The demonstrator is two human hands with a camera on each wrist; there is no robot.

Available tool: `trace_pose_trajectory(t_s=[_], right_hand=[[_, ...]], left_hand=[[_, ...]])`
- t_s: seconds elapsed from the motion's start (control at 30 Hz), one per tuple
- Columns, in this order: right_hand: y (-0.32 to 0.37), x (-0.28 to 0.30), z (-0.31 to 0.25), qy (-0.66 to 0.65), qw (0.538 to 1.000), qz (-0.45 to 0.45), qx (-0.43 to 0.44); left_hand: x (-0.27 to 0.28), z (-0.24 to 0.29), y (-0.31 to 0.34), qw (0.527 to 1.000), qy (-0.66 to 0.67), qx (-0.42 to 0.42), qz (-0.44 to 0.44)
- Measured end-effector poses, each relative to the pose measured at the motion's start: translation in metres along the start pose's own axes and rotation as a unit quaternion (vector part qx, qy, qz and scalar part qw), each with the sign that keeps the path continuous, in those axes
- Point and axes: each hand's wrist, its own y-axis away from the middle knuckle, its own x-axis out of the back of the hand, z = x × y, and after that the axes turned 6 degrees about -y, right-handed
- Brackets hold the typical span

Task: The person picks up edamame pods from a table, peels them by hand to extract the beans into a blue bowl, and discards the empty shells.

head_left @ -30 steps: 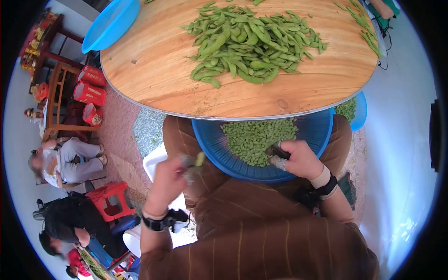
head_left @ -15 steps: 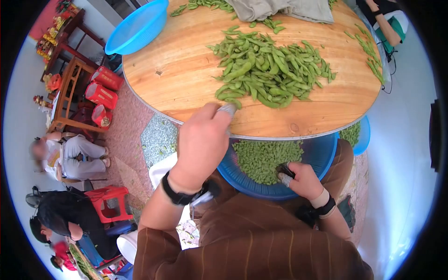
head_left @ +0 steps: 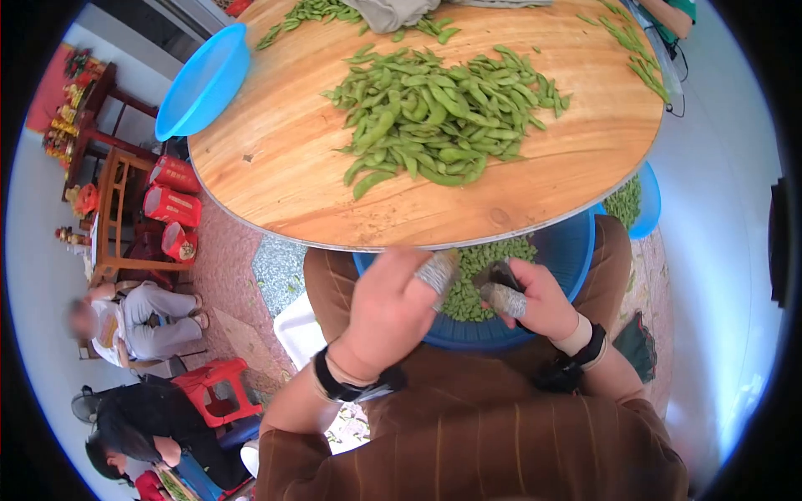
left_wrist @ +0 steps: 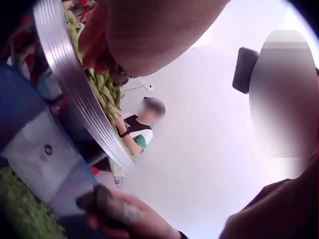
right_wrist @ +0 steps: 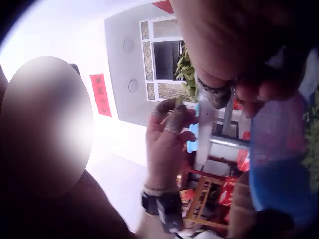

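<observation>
My left hand [head_left: 388,309] is just below the round wooden table's [head_left: 284,184] front edge, over the left of a blue basin [head_left: 583,250]. Its thumb and a finger wear grey wraps; in the right wrist view they pinch a green soybean pod [right_wrist: 180,101]. Over the basin's right side is my right hand [head_left: 547,307], fingers loosely bent. A silver wrap [head_left: 506,300] covers its thumb, and a black piece [head_left: 504,274] sits at its forefinger, with a gap between them. Shelled green beans [head_left: 468,305] lie in the basin. A heap of pods [head_left: 434,108] rests on the table.
At the table's left edge stands a light-blue basket [head_left: 200,83]; a grey cloth [head_left: 388,12] lies at the back. Another blue basket [head_left: 649,204] with green contents is on the right. A red stool [head_left: 213,392] and seated people are to the left.
My left hand went from the left side up to the front of the pod heap, then came back down over the basin with a pod. My right hand stays over the basin.
</observation>
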Motion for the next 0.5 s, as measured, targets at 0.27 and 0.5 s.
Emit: trace_pose_trajectory(t_s=[0.27,0.5], right_hand=[[-0.004,0.003,0.012,-0.094,0.995,-0.04,-0.009],[0.001,-0.003,0.013,0.007,0.999,-0.045,0.023]], left_hand=[[-0.033,0.012,0.032,0.951,0.21,0.196,-0.117],[-0.039,0.004,0.051,0.862,0.403,0.265,-0.157]])
